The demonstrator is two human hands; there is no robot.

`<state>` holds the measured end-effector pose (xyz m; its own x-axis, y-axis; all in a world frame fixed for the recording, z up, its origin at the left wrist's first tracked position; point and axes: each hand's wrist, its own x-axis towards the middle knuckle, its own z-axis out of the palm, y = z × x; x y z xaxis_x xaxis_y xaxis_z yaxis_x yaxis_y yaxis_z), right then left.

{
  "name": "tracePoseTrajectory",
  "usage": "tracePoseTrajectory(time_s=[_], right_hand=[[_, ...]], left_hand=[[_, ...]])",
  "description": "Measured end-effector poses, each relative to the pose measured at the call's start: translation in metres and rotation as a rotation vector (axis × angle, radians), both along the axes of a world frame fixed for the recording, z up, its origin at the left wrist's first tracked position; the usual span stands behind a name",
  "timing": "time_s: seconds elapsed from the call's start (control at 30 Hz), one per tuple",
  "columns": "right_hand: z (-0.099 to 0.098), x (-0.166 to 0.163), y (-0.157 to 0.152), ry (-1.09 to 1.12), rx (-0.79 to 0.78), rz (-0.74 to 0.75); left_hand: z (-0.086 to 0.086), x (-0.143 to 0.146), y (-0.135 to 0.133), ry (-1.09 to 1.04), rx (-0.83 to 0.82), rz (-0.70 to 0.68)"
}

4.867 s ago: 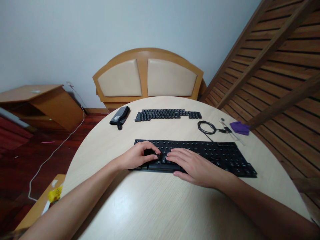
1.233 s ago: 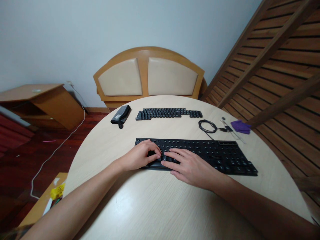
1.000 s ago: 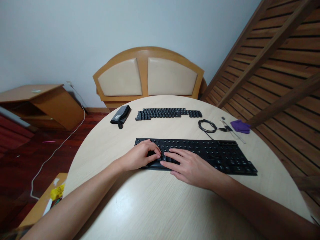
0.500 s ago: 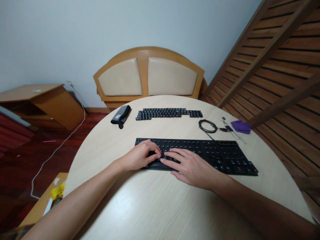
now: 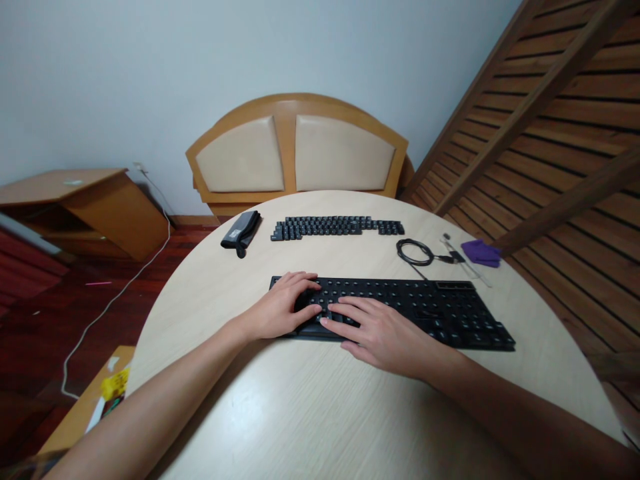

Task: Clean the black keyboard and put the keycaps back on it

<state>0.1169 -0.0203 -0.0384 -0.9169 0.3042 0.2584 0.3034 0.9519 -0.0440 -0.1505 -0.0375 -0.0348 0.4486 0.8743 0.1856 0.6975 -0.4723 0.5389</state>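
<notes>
A black keyboard (image 5: 440, 310) with bare switch stems lies across the round pale wooden table (image 5: 300, 413). My left hand (image 5: 277, 310) rests on its left end, fingers spread over the top rows and thumb near the front edge. My right hand (image 5: 380, 330) lies flat beside it, fingers stretched out on the keys area and fingertips close to my left thumb. Neither hand visibly holds anything. Loose black keycaps (image 5: 335, 227) are laid out in rows further back on the table.
A dark folded pouch (image 5: 241, 231) lies at the back left, and a coiled black cable (image 5: 415, 253), a thin tool (image 5: 457, 257) and a purple cloth (image 5: 480, 253) at the back right. A wooden padded chair back (image 5: 295, 157) stands behind the table. Slatted wood leans on the right.
My left fingers have uncurled and stretched out over the keyboard's top left rows. My right hand has shifted slightly left since the earliest frame and has stayed still since.
</notes>
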Motion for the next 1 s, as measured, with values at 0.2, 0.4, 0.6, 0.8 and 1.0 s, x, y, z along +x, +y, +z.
tracePoseTrajectory(time_s=[0.2, 0.4, 0.6, 0.8, 1.0], right_hand=[[-0.0008, 0.0003, 0.0003, -0.013, 0.004, 0.004], [0.0007, -0.0009, 0.0006, -0.023, -0.014, -0.007], [0.0021, -0.0024, -0.0017, -0.032, -0.004, -0.021], [0.001, -0.0032, -0.0018, -0.057, 0.009, -0.032], [-0.0002, 0.0, 0.0032, -0.059, -0.01, 0.01]], left_hand=[[0.0006, 0.0018, -0.0002, 0.017, 0.022, 0.001], [-0.0026, 0.0011, 0.001, 0.025, 0.003, 0.026], [-0.0051, 0.0003, 0.0034, 0.025, 0.007, 0.014], [-0.0047, -0.0014, 0.0051, 0.055, 0.021, -0.001], [-0.0029, -0.0045, 0.0079, 0.027, 0.045, 0.036]])
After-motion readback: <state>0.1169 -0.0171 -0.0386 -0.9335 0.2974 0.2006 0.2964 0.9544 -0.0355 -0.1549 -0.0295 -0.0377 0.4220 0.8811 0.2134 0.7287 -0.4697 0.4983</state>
